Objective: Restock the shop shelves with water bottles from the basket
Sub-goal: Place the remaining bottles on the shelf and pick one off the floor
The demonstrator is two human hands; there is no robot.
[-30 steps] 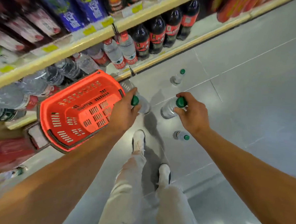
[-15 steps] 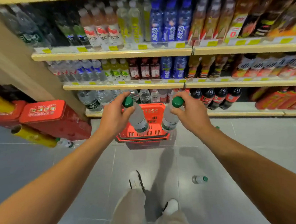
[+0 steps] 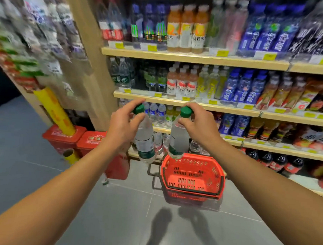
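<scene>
My left hand (image 3: 122, 124) pinches the green-capped neck of a clear water bottle (image 3: 144, 140) that hangs down from it. Beside it, my right hand (image 3: 198, 125) holds a second water bottle (image 3: 177, 140) the same way, by its cap and neck. Both bottles hang in the air in front of the lower shelves (image 3: 195, 104) of drinks. Below them a red plastic basket (image 3: 192, 187) stands on the grey floor; I see no bottles inside it.
Rows of water, juice and soda bottles fill the wooden shelves. Red boxes (image 3: 62, 137) and a yellow roll (image 3: 53, 109) stand at the left by a wooden post (image 3: 92, 62). A small bottle (image 3: 105, 181) lies on the floor left of the basket.
My view has swung up from the floor to the shelves. Both hands have risen with their bottles, and the basket now lies lower and further right in view.
</scene>
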